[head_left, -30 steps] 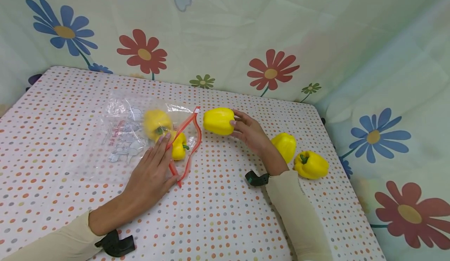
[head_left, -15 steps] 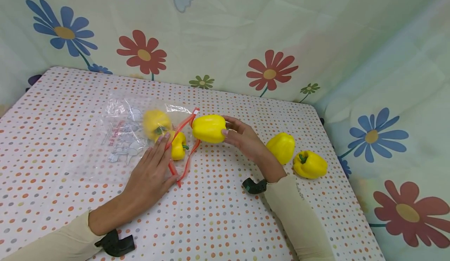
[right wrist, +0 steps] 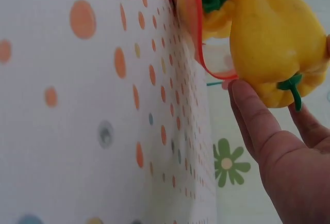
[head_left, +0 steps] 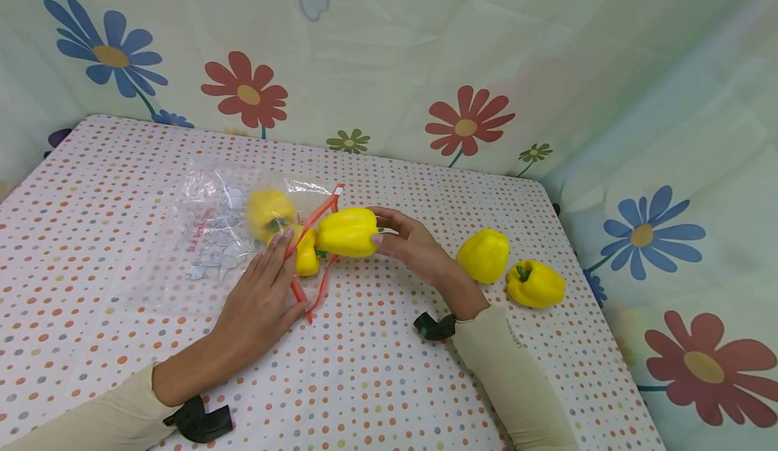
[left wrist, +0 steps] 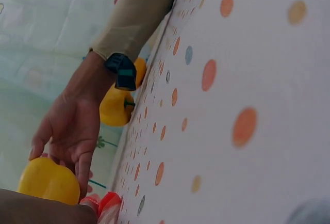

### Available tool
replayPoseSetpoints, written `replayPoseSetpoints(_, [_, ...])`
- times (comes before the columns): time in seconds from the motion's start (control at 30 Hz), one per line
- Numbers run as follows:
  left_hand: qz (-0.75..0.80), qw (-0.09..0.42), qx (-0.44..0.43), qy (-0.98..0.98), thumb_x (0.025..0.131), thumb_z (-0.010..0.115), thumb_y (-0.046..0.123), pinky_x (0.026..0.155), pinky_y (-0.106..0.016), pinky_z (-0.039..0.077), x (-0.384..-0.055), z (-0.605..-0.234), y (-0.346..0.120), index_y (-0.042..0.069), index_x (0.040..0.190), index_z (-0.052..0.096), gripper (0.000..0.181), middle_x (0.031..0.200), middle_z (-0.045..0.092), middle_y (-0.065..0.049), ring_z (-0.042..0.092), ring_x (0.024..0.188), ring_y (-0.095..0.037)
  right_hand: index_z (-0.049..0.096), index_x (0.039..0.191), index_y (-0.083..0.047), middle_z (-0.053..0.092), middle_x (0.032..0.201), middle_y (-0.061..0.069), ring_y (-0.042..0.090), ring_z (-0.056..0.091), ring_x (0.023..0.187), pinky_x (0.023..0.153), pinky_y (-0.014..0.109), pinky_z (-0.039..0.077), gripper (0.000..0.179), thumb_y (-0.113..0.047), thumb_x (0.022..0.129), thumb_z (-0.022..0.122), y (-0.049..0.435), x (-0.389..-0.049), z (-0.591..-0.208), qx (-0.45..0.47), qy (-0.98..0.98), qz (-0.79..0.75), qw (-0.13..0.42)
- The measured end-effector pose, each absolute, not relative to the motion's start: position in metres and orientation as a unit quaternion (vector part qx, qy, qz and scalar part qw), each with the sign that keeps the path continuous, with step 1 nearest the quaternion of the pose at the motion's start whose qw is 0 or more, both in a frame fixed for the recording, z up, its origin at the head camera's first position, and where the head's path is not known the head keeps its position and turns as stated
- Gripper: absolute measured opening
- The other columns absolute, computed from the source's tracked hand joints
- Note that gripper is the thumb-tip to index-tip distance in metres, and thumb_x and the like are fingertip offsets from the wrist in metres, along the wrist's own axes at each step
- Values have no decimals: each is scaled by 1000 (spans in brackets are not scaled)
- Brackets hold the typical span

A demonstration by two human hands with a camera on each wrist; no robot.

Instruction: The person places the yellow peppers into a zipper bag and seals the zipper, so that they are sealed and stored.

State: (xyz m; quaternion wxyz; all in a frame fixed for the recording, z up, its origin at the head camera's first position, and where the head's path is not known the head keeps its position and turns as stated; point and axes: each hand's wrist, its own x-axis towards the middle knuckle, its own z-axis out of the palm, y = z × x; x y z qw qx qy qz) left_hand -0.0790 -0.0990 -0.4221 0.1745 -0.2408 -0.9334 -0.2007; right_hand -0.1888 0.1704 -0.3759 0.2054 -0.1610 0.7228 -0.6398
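Note:
Stem end toward the palm, a yellow bell pepper [head_left: 348,233] is pinched between the fingertips and thumb of my right hand [head_left: 413,245]. It overlaps the mouth of a clear zip bag [head_left: 164,262] with a red-edged opening. Inside the bag are two more peppers: one deeper [head_left: 270,213] and one by the opening [head_left: 306,252], its stem facing out. My left hand [head_left: 258,302] rests with straight fingers on the bag's upper layer at the red edge. In the right wrist view, the held pepper [right wrist: 278,38] is beside the bagged one [right wrist: 221,20].
Two loose yellow bell peppers, one nearer [head_left: 484,256] and one farther right [head_left: 537,284], lie beyond my right wrist on the dotted tablecloth [head_left: 365,370]. Dark mounts sit on both wrists. A flower-print curtain [head_left: 377,66] hangs behind the table.
My right hand has moved left and slightly toward me, bringing the held bell pepper from beside the bag to its mouth. The left hand has stayed in place on the bag.

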Motion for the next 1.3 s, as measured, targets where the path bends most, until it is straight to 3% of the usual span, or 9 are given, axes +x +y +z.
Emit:
replayPoseSetpoints(0.63, [-200, 188, -250, -929, 75, 86, 26, 115, -49, 18, -79, -424, -100, -12, 147, 27, 101, 162, 6, -16, 11, 147, -31, 47, 141, -17, 47, 136, 10, 27, 56, 116, 93, 36, 50, 54, -16, 91, 68, 148, -183, -382, -66, 735, -649, 187])
replayPoseSetpoints(0.97, [-194, 194, -257, -926, 74, 86, 26, 114, -51, 18, -80, -424, -101, -13, 145, 29, 99, 161, 5, -16, 10, 147, -31, 48, 140, -19, 49, 133, 8, 24, 58, 114, 90, 33, 52, 52, -18, 92, 69, 137, -183, -381, -60, 742, -646, 167])
replayPoseSetpoints(1.3, [-196, 200, -256, -925, 72, 87, 25, 115, -51, 14, -80, -423, -100, -14, 145, 30, 100, 161, 8, -18, 10, 147, -31, 47, 142, -17, 49, 135, 8, 24, 58, 114, 92, 40, 51, 55, -17, 91, 69, 128, -182, -382, -73, 739, -650, 159])
